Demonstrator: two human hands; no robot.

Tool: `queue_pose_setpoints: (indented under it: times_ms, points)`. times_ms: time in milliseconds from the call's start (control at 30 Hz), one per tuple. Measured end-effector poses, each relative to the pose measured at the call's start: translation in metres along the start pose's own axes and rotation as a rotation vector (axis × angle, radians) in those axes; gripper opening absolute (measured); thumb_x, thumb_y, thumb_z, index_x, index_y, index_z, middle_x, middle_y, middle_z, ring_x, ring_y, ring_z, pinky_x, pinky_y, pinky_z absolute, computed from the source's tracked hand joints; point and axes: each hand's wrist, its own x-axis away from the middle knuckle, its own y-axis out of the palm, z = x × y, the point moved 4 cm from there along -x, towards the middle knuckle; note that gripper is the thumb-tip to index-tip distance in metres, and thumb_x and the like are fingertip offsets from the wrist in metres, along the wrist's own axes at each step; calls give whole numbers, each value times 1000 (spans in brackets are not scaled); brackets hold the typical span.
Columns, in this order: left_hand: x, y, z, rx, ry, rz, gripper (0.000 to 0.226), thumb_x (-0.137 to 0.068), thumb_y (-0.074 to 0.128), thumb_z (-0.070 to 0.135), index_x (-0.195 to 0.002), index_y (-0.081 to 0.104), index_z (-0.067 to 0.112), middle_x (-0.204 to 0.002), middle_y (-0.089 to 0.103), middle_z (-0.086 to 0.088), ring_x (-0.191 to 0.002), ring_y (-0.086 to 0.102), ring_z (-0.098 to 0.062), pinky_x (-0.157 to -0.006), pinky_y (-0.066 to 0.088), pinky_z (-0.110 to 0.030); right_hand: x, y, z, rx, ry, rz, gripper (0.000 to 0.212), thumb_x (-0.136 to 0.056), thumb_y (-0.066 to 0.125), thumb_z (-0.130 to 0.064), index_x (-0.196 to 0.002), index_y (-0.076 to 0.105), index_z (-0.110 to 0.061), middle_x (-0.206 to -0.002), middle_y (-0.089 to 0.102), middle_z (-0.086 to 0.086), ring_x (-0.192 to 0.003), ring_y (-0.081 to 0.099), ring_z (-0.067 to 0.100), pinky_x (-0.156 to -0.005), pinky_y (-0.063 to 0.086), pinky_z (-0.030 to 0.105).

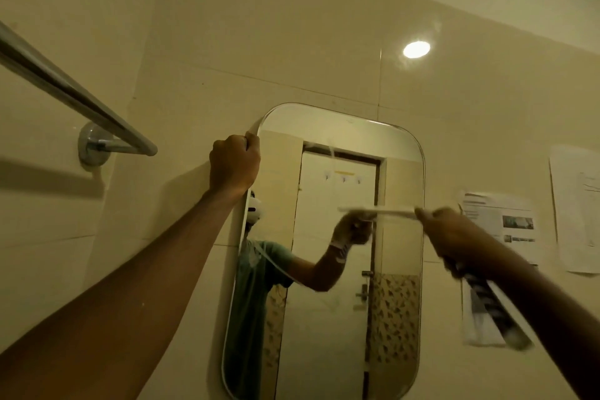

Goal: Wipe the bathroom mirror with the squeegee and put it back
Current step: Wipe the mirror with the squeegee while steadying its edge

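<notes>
A tall mirror (341,318) with rounded corners hangs on the tiled wall. My left hand (234,163) grips its upper left edge, fingers curled round the rim. My right hand (454,237) holds the squeegee (380,212) by its handle, and the pale blade lies level against the glass near the mirror's right edge, about a third of the way down. The right hand and the squeegee are blurred. The mirror reflects my arm, the squeegee and a door behind me.
A chrome towel rail (71,91) juts out from the wall at the upper left, close to my left arm. Paper notices (500,224) are stuck to the tiles right of the mirror, with another sheet (578,208) farther right.
</notes>
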Motion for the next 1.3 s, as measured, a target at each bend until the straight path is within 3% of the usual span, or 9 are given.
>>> queue_pose_setpoints:
  times_ms: [167,500,667,800,900,1000,1167,1267,1300]
  points:
    - [1,1,-3,4,-11,-11,57,-101,31,26,-66,64,-6,-68,65,-21,-71,48,-28,-67,34,-33,-52,-64,-71,-109,-154,253,41,-103,33,-38,-94,50,-2,-66,51,9,-45,49,17,-32,40,19]
    - [0,1,-6,5,23,-63,58,-99,29,26,-65,64,-5,-66,66,-21,-75,56,-33,-77,46,-39,11,44,26,-182,-76,88,42,-104,32,-32,-76,53,-8,-56,48,4,-40,42,13,-40,42,26]
    - [-1,-2,-5,19,-2,-69,54,-100,32,26,-65,60,-6,-70,63,-25,-79,49,-33,-76,45,-42,-19,-14,-67,-67,-265,237,38,-105,29,-30,-75,46,-14,-69,53,9,-55,54,21,-62,57,40]
    - [1,-6,-4,36,-8,-89,53,-101,32,26,-58,53,2,-63,55,-18,-75,49,-32,-70,40,-37,-38,-27,-118,-148,-280,274,25,-104,33,-24,-103,50,-5,-84,56,13,-62,60,25,-71,61,46]
    - [-2,-6,-5,49,-19,-110,54,-99,32,25,-52,48,3,-60,54,-18,-77,53,-35,-72,44,-40,-27,9,-95,-138,-301,235,35,-105,29,-28,-80,48,-12,-76,55,11,-56,56,21,-56,59,38]
    - [-1,-9,-4,67,-27,-129,55,-99,33,25,-57,54,-2,-61,55,-19,-77,52,-34,-72,44,-40,-2,46,-62,-227,-234,173,45,-104,28,-37,-76,51,-10,-57,52,5,-35,47,12,-34,42,21]
    - [-2,-8,-5,73,-7,-145,55,-99,34,26,-59,57,-4,-58,53,-15,-69,54,-34,-68,44,-38,-8,11,-91,-168,-267,235,48,-103,31,-40,-78,53,-6,-59,54,7,-40,52,15,-39,47,26]
    - [-2,-9,-6,88,-39,-147,53,-100,34,27,-58,55,1,-60,55,-15,-67,53,-32,-65,40,-34,-31,-19,-139,-135,-313,284,36,-104,34,-29,-106,54,1,-70,54,7,-52,57,18,-51,57,32]
    - [-2,-9,-6,106,-46,-151,54,-100,33,28,-59,55,1,-61,56,-16,-68,55,-33,-66,41,-35,-37,-18,-147,-147,-304,280,32,-104,34,-24,-114,52,0,-73,52,6,-53,56,16,-46,55,28]
